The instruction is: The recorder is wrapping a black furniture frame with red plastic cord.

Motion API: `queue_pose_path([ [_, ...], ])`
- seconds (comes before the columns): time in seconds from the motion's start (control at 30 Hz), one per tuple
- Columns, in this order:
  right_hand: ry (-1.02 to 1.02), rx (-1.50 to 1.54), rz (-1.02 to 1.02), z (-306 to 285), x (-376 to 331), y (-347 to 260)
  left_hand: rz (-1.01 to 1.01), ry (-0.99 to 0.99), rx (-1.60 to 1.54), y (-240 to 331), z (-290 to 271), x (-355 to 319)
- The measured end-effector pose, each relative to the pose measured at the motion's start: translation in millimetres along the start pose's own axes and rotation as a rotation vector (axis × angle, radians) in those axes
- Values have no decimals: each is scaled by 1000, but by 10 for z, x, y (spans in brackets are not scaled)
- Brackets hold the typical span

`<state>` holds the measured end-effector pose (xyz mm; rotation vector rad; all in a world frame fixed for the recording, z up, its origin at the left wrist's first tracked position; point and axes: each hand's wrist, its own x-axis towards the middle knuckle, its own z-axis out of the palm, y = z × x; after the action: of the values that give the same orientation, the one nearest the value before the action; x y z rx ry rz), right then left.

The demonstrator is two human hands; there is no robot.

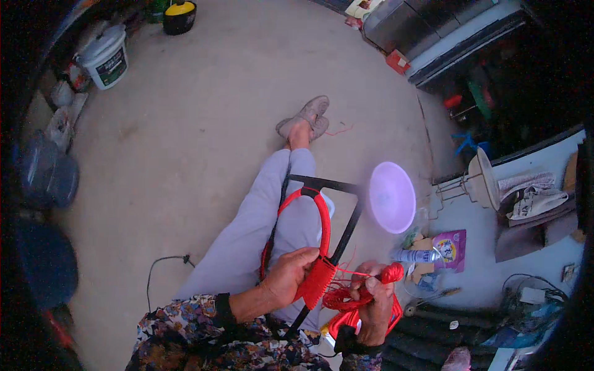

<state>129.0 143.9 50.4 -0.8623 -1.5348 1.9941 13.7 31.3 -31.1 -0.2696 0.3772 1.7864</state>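
- The red-wrapped hoop [309, 213] sits in the lower middle of the frame, resting across your outstretched legs [260, 222], with a black metal frame [337, 185] running through it.
- Your left hand [288, 275] has its grip closed around the hoop's lower edge, where the red cord is wound into a dense band [318, 278].
- Your right hand [374, 300], just right of it, has its grip clamped on a bundle of red cord [346, 300]; thin strands run from the bundle to the wound band.
- Your shoes [306, 117] lie crossed on the concrete floor [204, 123] in the upper middle.
- A round pale purple lid or dish [391, 196] lies right of the frame.
- A spray can [414, 255] and a purple packet [451, 250] lie at right centre.
- A white bucket [106, 59] stands upper left.
- A black cable [164, 263] trails at lower left.
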Motion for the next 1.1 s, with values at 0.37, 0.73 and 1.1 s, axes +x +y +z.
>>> queue_pose_path([
  [0.37,-48,58,153,43,33,-12,11,-62,-106,7,-105,-13],
  [0.73,-108,45,46,-98,14,-40,-142,-332,-121,65,-194,23],
  [1.1,-194,226,50,213,138,-146,-251,-465,-120,117,-203,89],
])
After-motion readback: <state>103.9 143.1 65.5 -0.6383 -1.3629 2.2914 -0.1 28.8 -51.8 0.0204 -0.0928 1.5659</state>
